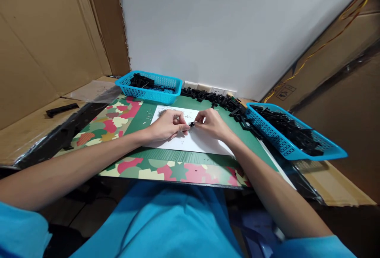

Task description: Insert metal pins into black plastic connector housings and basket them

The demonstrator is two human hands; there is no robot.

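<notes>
Black part [192,124], a tiny one, is up between both hands, over the middle of a white sheet [204,147] on the tabletop [227,118]. Left hand [175,126] has it pinched thumb-to-finger at one end, and the right hand [211,122] has its fingertips closed on the other end. Too small to make out much detail, tbh. Little greyish bits [162,112] are piled by the sheet's far left corner, some scattered around. Loads more black pieces [221,99] run along the tabletop's far edge, toward the right. One blue basket [162,98] sits at the far left corner, another basket [274,138] by the right edge, both holding black pieces too.
</notes>
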